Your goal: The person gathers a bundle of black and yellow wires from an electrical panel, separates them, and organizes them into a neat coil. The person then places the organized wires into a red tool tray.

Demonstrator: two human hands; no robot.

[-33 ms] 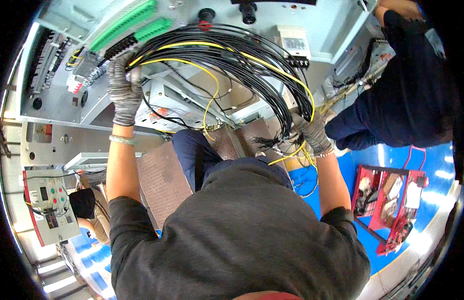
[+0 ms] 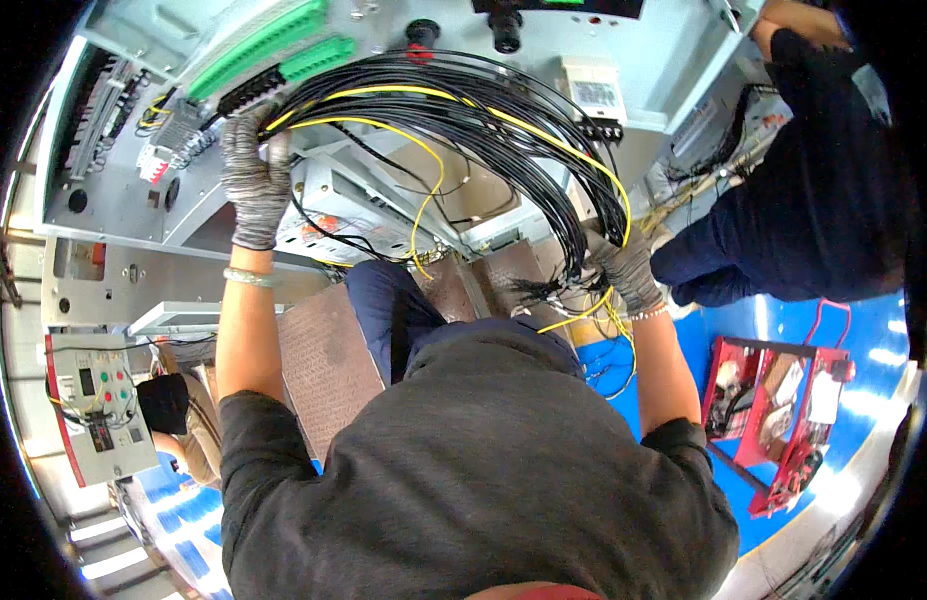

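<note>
A thick bundle of black wires (image 2: 503, 155) arches between my two hands, with a yellow wire (image 2: 438, 94) running along it. My left hand (image 2: 254, 185), in a grey knit glove, is closed around the bundle's left end beside the green terminal blocks (image 2: 258, 50). At the lower right end, my gloved right hand (image 2: 631, 275) grips the same bundle, and loose black wire ends (image 2: 543, 288) stick out beside it. A thinner yellow wire (image 2: 438, 185) hangs down from near my left hand. The fingertips of both hands are partly hidden by wires.
The grey metal cabinet (image 2: 663, 70) surrounds the wires, with a white relay-like device (image 2: 591, 88) on its panel. Another person (image 2: 793, 210) in dark clothes stands close on the right. Behind stands a red tool cart (image 2: 758, 470); at left, a control box (image 2: 123, 400) and another person (image 2: 193, 420).
The whole view has shifted slightly, so the cabinet sits a little lower and farther right. Both hands keep their grip on the wire bundle.
</note>
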